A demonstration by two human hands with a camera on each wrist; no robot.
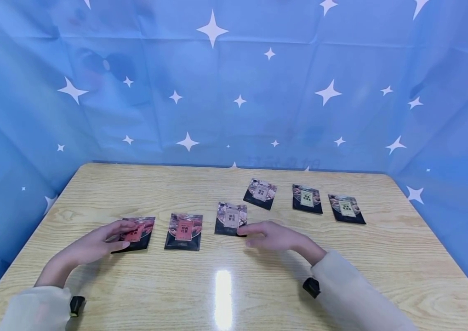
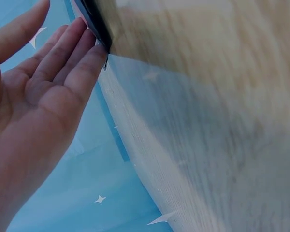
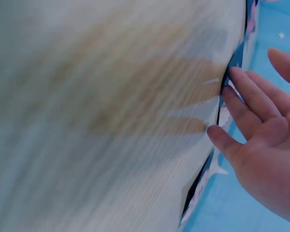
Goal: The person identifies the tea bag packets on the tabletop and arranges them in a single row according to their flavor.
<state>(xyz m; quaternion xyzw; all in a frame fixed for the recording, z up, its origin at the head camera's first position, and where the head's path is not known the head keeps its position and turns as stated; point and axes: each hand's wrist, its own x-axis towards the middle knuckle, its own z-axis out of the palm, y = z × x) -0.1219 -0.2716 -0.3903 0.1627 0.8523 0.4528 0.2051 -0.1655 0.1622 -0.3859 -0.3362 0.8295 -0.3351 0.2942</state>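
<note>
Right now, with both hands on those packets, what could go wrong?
Two things, perhaps. The right hand touches the nearer mauve-labelled packet, so a careless push could slide it into the farther mauve-labelled packet close by. The left hand partly covers the leftmost red-labelled packet; since the other red-labelled packet lies just beside it, a sideways nudge might knock them together.

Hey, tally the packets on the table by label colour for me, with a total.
Red-label packets: 2
Pale purple-label packets: 2
Green-label packets: 2
Total: 6
</note>
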